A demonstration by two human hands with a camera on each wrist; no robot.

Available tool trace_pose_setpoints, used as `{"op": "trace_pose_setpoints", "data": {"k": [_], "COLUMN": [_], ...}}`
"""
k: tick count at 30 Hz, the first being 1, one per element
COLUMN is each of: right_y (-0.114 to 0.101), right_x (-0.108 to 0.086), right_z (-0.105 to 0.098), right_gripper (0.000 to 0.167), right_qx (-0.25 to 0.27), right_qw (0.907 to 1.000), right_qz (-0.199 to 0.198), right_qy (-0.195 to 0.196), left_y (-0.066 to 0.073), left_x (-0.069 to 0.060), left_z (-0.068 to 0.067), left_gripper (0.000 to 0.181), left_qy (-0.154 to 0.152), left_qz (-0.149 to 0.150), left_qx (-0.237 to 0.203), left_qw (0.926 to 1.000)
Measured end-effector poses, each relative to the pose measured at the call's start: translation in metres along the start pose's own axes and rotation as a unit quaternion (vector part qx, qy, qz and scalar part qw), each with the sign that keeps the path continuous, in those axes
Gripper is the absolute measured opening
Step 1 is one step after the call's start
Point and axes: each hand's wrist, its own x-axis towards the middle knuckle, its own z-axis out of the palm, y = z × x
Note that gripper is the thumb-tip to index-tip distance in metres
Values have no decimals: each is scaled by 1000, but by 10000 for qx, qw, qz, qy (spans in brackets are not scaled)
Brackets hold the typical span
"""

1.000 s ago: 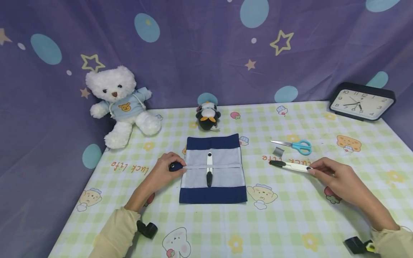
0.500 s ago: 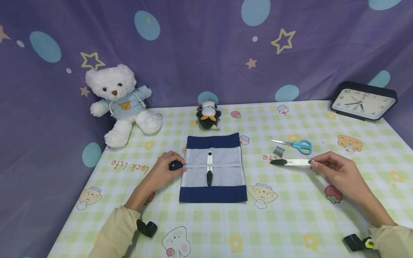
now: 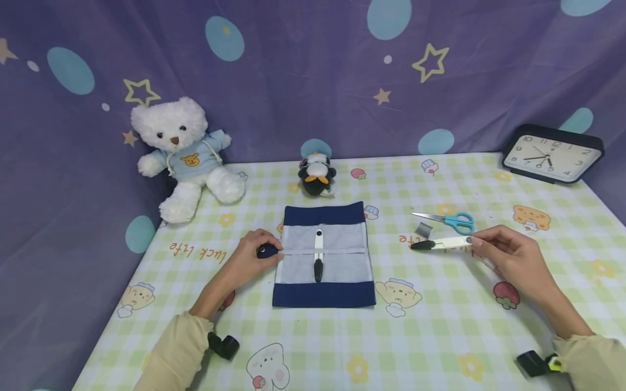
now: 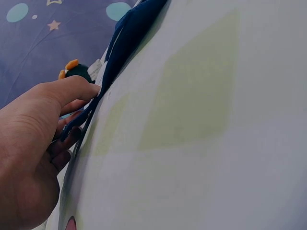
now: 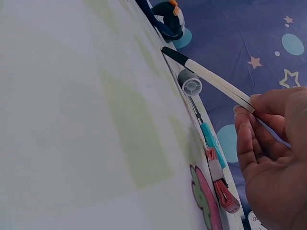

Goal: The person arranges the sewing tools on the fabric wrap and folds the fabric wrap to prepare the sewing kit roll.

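Note:
A navy and pale grey cloth pouch (image 3: 323, 295) lies unfolded on the table. Across its middle runs a narrow band, with a white, black-tipped slim tool (image 3: 319, 244) tucked under it. My left hand (image 3: 251, 254) pinches the navy snap tab (image 3: 267, 250) at the pouch's left edge; in the left wrist view the thumb presses on the navy cloth (image 4: 127, 43). To the right, my right hand (image 3: 513, 260) holds a matching white tool (image 3: 450, 243) by its end between thumb and fingers, its black tip pointing left. The right wrist view shows that tool (image 5: 218, 82) above the table.
Behind the held tool lie a grey thread spool (image 3: 424, 229) and blue-handled scissors (image 3: 457, 221). A coiled red cord bundle (image 5: 220, 184) shows in the right wrist view. A penguin toy (image 3: 317, 175), white teddy bear (image 3: 183, 163) and clock (image 3: 552, 155) stand at the back.
My right hand has moved slightly away from me, swinging its end of the white tool toward the back while the black tip stays nearly in place. The left hand keeps its hold on the tab.

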Motion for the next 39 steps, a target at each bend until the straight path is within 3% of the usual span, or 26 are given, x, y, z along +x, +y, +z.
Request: {"op": "trace_pose_setpoints", "data": {"k": [14,21,31,39], "right_y": [-7,-15,-21,-29], "right_x": [5,12,29,43], "right_z": [6,13,30,46], "right_gripper": [13,14,13,11], "right_qx": [200,390,750,1253], "right_qw": [9997,9992,9967,9915], "right_qz": [-48,112,-298,-283], "right_qy": [135,72,-93,-209], "left_y": [2,2,2,3], "left_x": [0,1,0,0], "left_z": [0,1,0,-1], "left_gripper": [11,11,11,11], "left_qy": [-14,-31,-14,-40], "left_qz": [-20,2,30,1], "left_qx": [-52,-65,23,202], "left_qw": [10000,10000,10000,9998]}}
